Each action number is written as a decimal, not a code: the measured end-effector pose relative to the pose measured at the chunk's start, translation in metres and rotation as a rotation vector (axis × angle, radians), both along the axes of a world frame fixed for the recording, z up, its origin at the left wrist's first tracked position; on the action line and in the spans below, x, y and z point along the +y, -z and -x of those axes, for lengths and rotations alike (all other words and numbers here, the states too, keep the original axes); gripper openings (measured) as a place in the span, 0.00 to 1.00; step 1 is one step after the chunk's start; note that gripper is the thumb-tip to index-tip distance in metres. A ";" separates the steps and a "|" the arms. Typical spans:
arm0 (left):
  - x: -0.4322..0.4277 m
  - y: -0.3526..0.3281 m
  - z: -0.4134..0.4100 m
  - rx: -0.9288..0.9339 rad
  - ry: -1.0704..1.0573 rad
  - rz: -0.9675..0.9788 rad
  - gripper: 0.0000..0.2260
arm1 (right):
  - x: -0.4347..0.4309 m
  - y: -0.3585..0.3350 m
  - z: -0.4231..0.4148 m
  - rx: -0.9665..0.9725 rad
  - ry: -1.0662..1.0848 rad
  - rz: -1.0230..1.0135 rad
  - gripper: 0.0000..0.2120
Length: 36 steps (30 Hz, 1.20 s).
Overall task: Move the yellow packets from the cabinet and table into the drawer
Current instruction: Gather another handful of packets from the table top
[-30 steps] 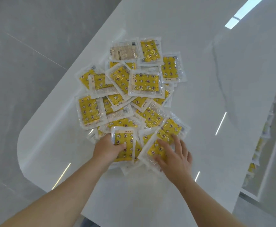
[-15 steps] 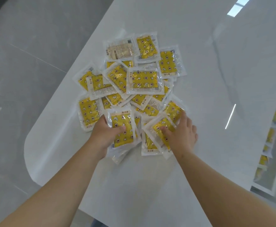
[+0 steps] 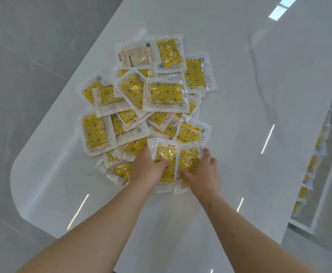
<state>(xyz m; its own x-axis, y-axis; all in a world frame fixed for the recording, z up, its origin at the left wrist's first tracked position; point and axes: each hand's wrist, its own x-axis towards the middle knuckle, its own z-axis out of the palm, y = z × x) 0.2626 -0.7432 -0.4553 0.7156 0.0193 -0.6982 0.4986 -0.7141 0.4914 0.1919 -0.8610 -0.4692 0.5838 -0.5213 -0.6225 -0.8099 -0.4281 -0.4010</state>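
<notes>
Both hands have drawn together since the earlier frame: left hand (image 3: 147, 170) and right hand (image 3: 202, 174) clamp a small stack of yellow packets (image 3: 166, 160), thumbs on top, at the 6 o'clock edge of the pile (image 3: 161, 95) on the white table (image 3: 240, 95). At 3 o'clock, cabinet shelves (image 3: 327, 186) hold further packets (image 3: 312, 164).

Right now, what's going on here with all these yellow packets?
A person is gathering yellow packets off a white table. The left hand grips the front packet at the near edge of the pile, thumb on top. The right hand grips the neighbouring packet beside it. The rest of the pile lies loose and overlapping. Further packets show at the right edge. No drawer is in view.
</notes>
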 end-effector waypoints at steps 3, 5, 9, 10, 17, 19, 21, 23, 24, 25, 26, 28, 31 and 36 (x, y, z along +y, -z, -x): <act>0.001 0.000 -0.007 0.008 0.042 -0.040 0.17 | -0.008 -0.003 -0.009 0.044 0.025 -0.033 0.30; 0.005 -0.002 -0.013 0.019 0.024 -0.044 0.19 | -0.017 -0.002 -0.014 0.018 0.092 -0.076 0.15; 0.009 -0.006 -0.020 0.017 -0.016 -0.046 0.20 | -0.021 -0.009 -0.039 -0.173 0.507 -0.263 0.13; 0.008 -0.006 -0.021 0.022 -0.024 -0.047 0.23 | -0.021 -0.011 -0.046 -0.159 0.476 -0.230 0.15; 0.016 -0.004 -0.016 0.122 -0.120 0.111 0.25 | -0.003 -0.005 -0.069 -0.198 0.254 -0.242 0.17; 0.023 -0.005 -0.015 0.130 -0.113 0.145 0.23 | 0.004 -0.003 -0.063 -0.191 0.267 -0.301 0.10; 0.029 -0.007 -0.014 0.124 -0.103 0.128 0.21 | 0.006 -0.005 -0.052 -0.184 0.284 -0.311 0.08; 0.035 -0.013 -0.012 0.099 -0.153 0.074 0.26 | 0.004 -0.009 -0.038 -0.166 0.288 -0.272 0.09; 0.038 -0.016 -0.012 0.092 -0.197 0.062 0.27 | 0.003 -0.012 -0.030 -0.164 0.293 -0.245 0.11; 0.041 -0.018 -0.011 0.089 -0.242 0.077 0.25 | 0.002 -0.016 -0.024 -0.167 0.306 -0.230 0.13; 0.043 -0.024 -0.010 0.106 -0.283 0.119 0.21 | 0.001 -0.021 -0.018 -0.170 0.314 -0.227 0.18; 0.047 -0.036 -0.007 0.134 -0.310 0.205 0.13 | 0.001 -0.034 -0.006 -0.170 0.277 -0.220 0.31; 0.051 -0.056 0.003 0.125 -0.311 0.261 0.11 | 0.001 -0.059 0.011 -0.206 0.232 -0.216 0.37; 0.059 -0.095 0.033 0.084 -0.336 0.344 0.13 | 0.005 -0.097 0.037 -0.264 0.133 -0.066 0.07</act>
